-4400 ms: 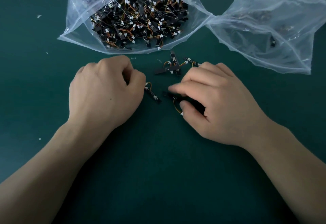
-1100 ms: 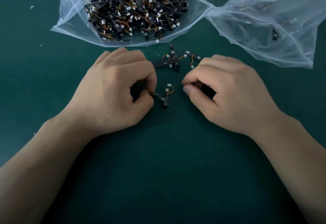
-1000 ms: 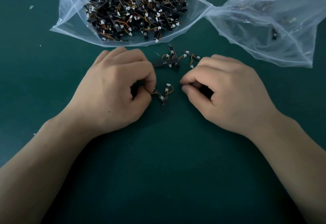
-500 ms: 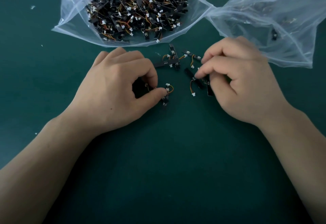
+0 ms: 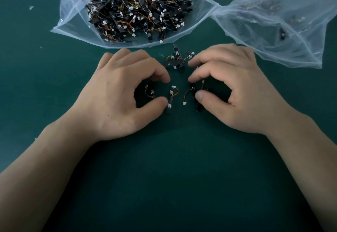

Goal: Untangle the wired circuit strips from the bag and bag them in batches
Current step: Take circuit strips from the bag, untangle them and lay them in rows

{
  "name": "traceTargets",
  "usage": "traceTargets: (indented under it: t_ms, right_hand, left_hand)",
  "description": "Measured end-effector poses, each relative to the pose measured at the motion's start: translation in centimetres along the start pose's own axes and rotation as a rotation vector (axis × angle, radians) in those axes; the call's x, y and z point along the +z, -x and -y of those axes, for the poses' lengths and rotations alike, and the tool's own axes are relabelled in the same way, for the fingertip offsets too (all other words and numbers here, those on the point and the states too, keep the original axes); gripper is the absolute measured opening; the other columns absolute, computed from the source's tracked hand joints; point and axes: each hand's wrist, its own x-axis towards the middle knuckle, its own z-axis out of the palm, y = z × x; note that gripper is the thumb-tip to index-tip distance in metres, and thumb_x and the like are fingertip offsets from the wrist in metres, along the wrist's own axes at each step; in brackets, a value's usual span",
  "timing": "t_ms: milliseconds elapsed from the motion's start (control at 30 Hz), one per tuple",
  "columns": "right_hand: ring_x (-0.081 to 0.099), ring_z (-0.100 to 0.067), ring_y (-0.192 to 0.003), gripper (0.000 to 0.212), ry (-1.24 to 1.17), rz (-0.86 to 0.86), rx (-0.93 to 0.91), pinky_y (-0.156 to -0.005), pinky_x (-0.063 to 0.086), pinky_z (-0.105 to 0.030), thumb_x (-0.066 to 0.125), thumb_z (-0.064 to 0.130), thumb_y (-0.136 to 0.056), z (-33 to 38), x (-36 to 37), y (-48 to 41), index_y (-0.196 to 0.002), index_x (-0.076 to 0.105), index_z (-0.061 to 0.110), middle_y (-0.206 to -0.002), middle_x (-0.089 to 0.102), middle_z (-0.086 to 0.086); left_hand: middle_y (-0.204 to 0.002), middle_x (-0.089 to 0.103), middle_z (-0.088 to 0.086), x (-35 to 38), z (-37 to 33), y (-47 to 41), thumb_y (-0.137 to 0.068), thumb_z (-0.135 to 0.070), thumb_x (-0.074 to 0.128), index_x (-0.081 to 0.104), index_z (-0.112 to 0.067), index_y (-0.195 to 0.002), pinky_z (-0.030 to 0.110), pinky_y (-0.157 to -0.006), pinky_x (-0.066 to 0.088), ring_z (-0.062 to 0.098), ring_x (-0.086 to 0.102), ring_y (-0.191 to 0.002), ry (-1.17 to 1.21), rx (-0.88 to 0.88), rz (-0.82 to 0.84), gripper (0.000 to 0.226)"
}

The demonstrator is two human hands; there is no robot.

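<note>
You've barely started: the full bag [image 5: 73, 12] stays packed, and the second bag [image 5: 273, 36] is nearly empty. A few loose strips [image 5: 171, 97] lie between your left hand [image 5: 124, 93] and right hand [image 5: 233, 89]. Both hands arch over them with fingers curled, but I cannot tell whether either grips one.

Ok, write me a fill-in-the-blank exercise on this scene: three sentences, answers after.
1. The full bag lies to the ____ of the nearly empty bag.
2. Several loose strips lie on the table ____ the left hand and the right hand.
3. The strip wires end in a small ____ connector.
Missing words: left; between; white.
</note>
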Motion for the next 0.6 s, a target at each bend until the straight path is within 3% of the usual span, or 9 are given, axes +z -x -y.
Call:
traceTargets:
  t_ms: [133,267,333,433,500,600]
  right_hand:
    - [0.041,-0.016,-0.143,0.042,0.093,0.03,0.027,-0.119,0.018,-0.034,0.06,0.048,-0.092,-0.1,0.2,-0.1,-0.123,0.07,0.021,-0.144,0.056,0.009]
    - [0.033,-0.015,-0.149,0.041,0.083,0.029,0.031,-0.12,0.014,-0.033,0.065,0.049,-0.089,-0.2,0.4,0.0,-0.12,0.07,0.022,-0.15,0.051,0.009]
    - [0.043,-0.016,-0.141,0.031,0.025,-0.054,-0.007,-0.116,0.02,-0.033,0.073,0.04,-0.087,-0.1,0.2,0.0,-0.111,0.07,0.02,-0.141,0.058,0.008]
    - [0.063,-0.023,-0.104,0.01,-0.004,-0.228,-0.125,-0.097,0.039,-0.041,0.077,0.02,-0.089,0.5,0.3,0.0,-0.089,0.069,0.015,-0.103,0.07,0.006]
    - [0.064,-0.025,-0.089,0.01,0.022,-0.201,-0.177,-0.087,0.042,-0.044,0.077,0.017,-0.091,0.9,0.6,0.0,-0.084,0.07,0.014,-0.091,0.07,0.005]
    - [0.062,-0.022,-0.096,0.014,0.047,-0.046,-0.213,-0.09,0.04,-0.041,0.079,0.033,-0.09,1.1,0.8,0.0,-0.089,0.076,0.019,-0.1,0.069,0.005]
  left_hand:
    - [-0.115,0.058,-0.014,0.2,-0.1,0.1,-0.084,-0.059,0.065,0.072,-0.037,-0.119,0.043,-0.1,0.036,0.018,0.051,-0.107,-0.042,0.045,0.036,0.042]
    - [-0.115,0.057,-0.014,0.4,0.1,0.0,-0.082,-0.059,0.067,0.073,-0.039,-0.116,0.043,-0.101,0.036,0.018,0.051,-0.108,-0.061,0.045,0.032,0.04]
    - [-0.115,0.057,-0.015,0.4,0.2,0.1,-0.081,-0.061,0.067,0.072,-0.038,-0.114,0.04,-0.1,0.035,0.018,0.051,-0.109,-0.063,0.037,0.026,0.041]
    - [-0.114,0.056,-0.016,0.5,0.2,0.1,-0.078,-0.062,0.067,0.07,-0.036,-0.11,0.037,-0.099,0.033,0.019,0.05,-0.11,-0.064,0.021,0.011,0.041]
    - [-0.112,0.057,-0.016,0.5,0.1,0.1,-0.077,-0.062,0.067,0.07,-0.035,-0.108,0.037,-0.097,0.033,0.019,0.049,-0.108,-0.066,0.013,0.005,0.041]
    - [-0.112,0.058,-0.014,0.4,0.1,0.1,-0.076,-0.062,0.066,0.068,-0.035,-0.106,0.038,-0.096,0.035,0.019,0.048,-0.105,-0.066,-0.002,0.0,0.041]
